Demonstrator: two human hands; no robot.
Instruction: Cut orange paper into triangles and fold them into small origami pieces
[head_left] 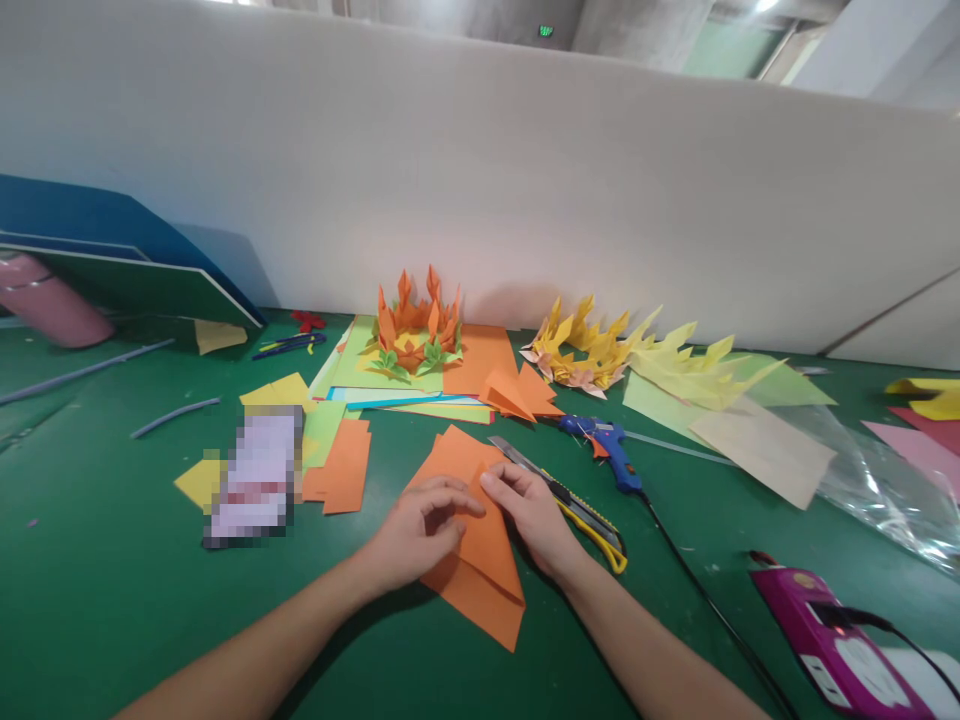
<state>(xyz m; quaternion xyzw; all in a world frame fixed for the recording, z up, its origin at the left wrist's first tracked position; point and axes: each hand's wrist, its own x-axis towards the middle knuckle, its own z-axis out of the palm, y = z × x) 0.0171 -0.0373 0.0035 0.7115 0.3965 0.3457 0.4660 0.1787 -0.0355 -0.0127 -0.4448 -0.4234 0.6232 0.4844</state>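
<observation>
Forearms; right grip (narrow) pinches orange paper

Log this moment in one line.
left hand: over folded orange paper | right hand: at its right side | nearby: utility knife, glue gun

We see a bare left forearm at the lower left of the frame and a bare right forearm at the lower right, both tapering toward the wrist. Left hand and right hand are ungloved; their nails seem short, though blurred.
</observation>
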